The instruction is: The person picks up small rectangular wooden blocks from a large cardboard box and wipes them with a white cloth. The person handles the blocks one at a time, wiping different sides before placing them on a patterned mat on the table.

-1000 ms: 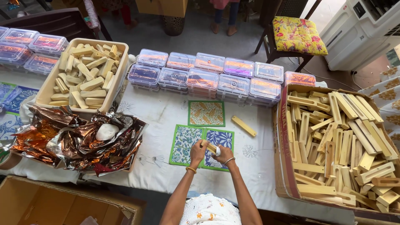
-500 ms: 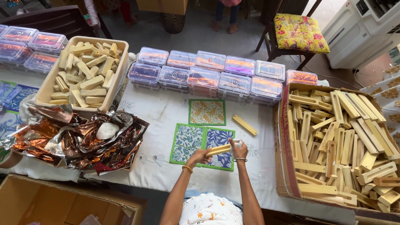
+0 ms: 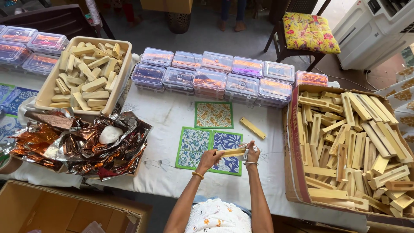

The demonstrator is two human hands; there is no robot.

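A: Left hand [image 3: 210, 158] pinching one end of a pale wooden stick [image 3: 233, 152]; right hand [image 3: 252, 152] closed on the other end, with something small and whitish at the fingertips, too small to tell.

B: Stick held level, just above the blue patterned card [image 3: 227, 152] near the front edge of the worktop [image 3: 164, 116]?

A: Yes, over that card, with a green-edged floral card [image 3: 193, 146] just beside it and an orange-leaf card [image 3: 213, 114] behind.

B: Another loose wooden stick [image 3: 252, 127] lying flat, apart from both hands. To the right, a cardboard box [image 3: 293, 142] heaped with long wooden pieces.

A: On the left, a cream tray [image 3: 122, 77] of short blocks, crumpled foil wrappers [image 3: 82, 146] in front of it. Rows of clear lidded boxes [image 3: 215, 77] along the back.
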